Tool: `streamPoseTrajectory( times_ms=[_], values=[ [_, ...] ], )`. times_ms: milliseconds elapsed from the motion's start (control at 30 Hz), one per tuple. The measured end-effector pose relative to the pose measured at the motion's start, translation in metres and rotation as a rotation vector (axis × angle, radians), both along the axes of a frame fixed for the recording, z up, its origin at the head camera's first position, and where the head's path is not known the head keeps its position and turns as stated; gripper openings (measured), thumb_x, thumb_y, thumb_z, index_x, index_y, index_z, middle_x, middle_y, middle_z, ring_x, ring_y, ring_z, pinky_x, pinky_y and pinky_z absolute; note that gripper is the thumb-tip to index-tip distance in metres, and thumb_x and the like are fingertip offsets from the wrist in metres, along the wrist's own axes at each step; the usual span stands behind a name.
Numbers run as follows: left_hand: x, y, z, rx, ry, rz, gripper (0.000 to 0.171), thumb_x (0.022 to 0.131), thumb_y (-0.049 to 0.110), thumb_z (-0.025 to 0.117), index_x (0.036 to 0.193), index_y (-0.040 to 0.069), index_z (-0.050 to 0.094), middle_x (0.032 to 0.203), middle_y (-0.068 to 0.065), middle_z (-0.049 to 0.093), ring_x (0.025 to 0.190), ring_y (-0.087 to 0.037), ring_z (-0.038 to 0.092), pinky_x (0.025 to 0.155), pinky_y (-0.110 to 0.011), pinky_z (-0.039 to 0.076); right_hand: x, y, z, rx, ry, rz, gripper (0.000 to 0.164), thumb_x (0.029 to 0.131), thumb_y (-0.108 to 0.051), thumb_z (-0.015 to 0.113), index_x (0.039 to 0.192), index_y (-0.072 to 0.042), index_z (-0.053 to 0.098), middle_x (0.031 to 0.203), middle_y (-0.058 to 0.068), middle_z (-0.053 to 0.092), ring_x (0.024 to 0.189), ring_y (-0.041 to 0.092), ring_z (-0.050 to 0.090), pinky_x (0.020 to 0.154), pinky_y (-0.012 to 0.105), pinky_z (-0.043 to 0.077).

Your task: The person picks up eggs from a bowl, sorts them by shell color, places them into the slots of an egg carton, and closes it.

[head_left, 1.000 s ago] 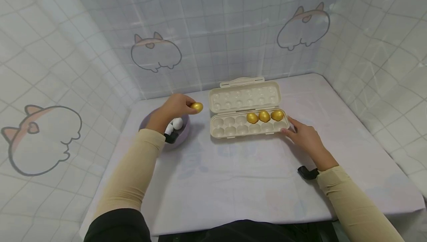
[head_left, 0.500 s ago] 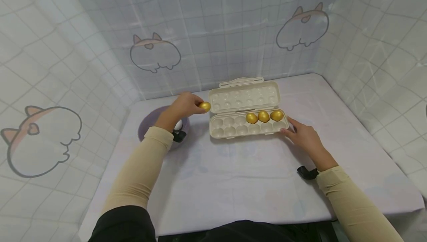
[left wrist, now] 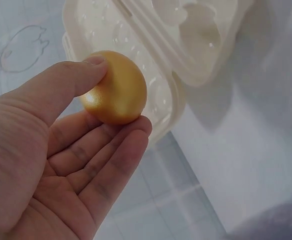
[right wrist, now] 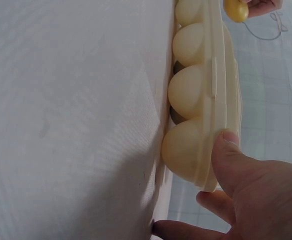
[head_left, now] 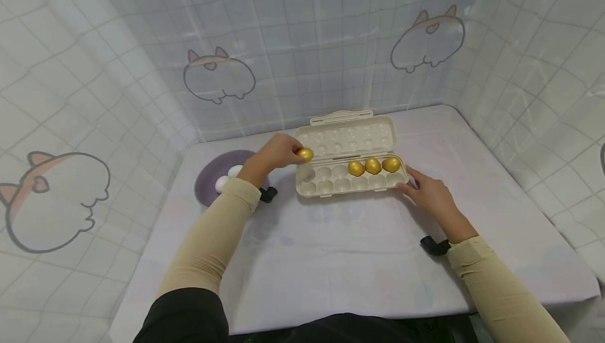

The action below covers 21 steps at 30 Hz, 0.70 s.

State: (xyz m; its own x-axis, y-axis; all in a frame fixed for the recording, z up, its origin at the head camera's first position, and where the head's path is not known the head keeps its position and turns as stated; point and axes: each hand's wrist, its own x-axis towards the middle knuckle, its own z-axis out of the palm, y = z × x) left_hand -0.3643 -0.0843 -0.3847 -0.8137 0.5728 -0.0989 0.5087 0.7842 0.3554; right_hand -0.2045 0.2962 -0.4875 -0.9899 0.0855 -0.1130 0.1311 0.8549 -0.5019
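My left hand (head_left: 278,153) pinches a golden egg (head_left: 305,154) between thumb and fingertips, above the left end of an open cream egg carton (head_left: 347,137). In the left wrist view the thumb presses on the egg's (left wrist: 118,90) upper side, with the fingers beneath. Three golden eggs sit in the carton's back row, toward the right end: a right one (head_left: 391,164), a middle one (head_left: 372,165) and a left one (head_left: 356,168). My right hand (head_left: 432,194) holds the carton's right end, thumb on its rim (right wrist: 220,107) in the right wrist view.
A purple bowl (head_left: 204,177) with white eggs (head_left: 221,183) stands left of the carton, partly hidden by my left forearm. A pale cloth (head_left: 331,259) covers the table. Tile-patterned sheets (head_left: 302,43) rise at the back and both sides.
My left hand has moved right with the golden egg, from beside the bowl to above the carton's left end. More of the bowl shows now. The right hand and carton stay in place.
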Motion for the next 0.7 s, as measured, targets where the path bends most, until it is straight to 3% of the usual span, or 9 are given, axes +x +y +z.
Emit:
streamPoseTrajectory(
  times_ms=[300,700],
  values=[
    [0.001,0.022,-0.005,-0.044,0.007,-0.055,0.021,0.096,0.028,0.077,0.109,0.013,0.082,0.095,0.001,0.077,0.082,-0.015,0.057,0.077,-0.028,0.049,0.001,0.0,0.001,-0.007,0.01,-0.005,0.087,0.103,-0.062,0.057,0.166,-0.011,0.029,0.157,0.034,0.041,0.143,0.06,0.042,0.114,0.072,0.039],
    [0.003,0.048,-0.018,-0.021,0.024,-0.127,0.012,0.093,0.021,0.076,0.095,0.01,0.08,0.081,0.001,0.068,0.075,-0.014,0.052,0.072,-0.026,0.045,0.001,-0.001,0.0,-0.011,0.003,-0.005,0.087,0.103,-0.062,0.056,0.167,-0.01,0.028,0.159,0.034,0.039,0.145,0.059,0.04,0.115,0.072,0.038]
  ],
)
